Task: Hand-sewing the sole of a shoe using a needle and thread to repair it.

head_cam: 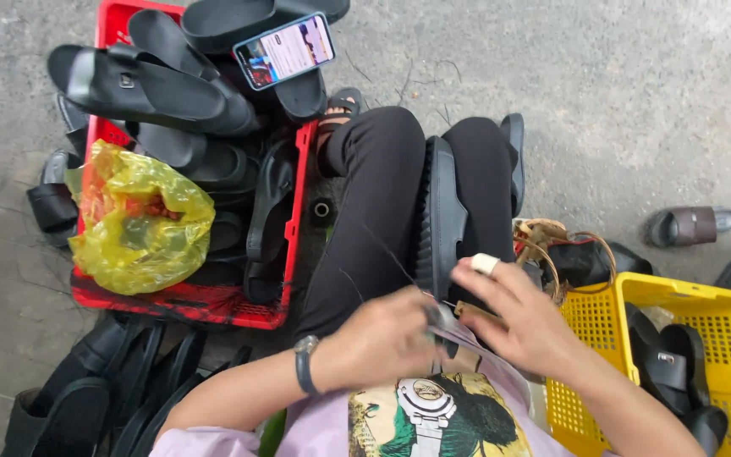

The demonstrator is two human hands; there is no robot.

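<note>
Nearest the camera, the person's left hand (387,338) and right hand (522,317) are meeting over the lap, just above a printed lilac shirt (433,415). The left hand's grip is closing together around a small dark tool (443,326); its fingers are curled tight on it. The right hand is lying beside it with fingers partly bent, the forefinger wrapped in white tape (485,263), and whether its grip is clamped on anything I cannot tell.

Both hands are touching the near end of a black sandal (440,216), which is resting between the person's black-trousered knees. Its long axis is running straight away from the person, the near end under the hands and the far end pointing up toward the red crate.

To the right, a yellow plastic crate (725,309) is sitting at the picture's edge, holding black sandals. To the left, on the floor, more black sandals (86,398) are lying in a loose row.

Farther out on the left, a red crate (179,300) is standing piled with black sandals, a crumpled yellow plastic bag (141,220) lying on its near half. At the far end, a phone (285,49) with a lit screen is resting slantwise on the pile.

Bare grey concrete floor (636,93) is lying open beyond the knees to the right, with a single brown sandal (689,225) on it.
</note>
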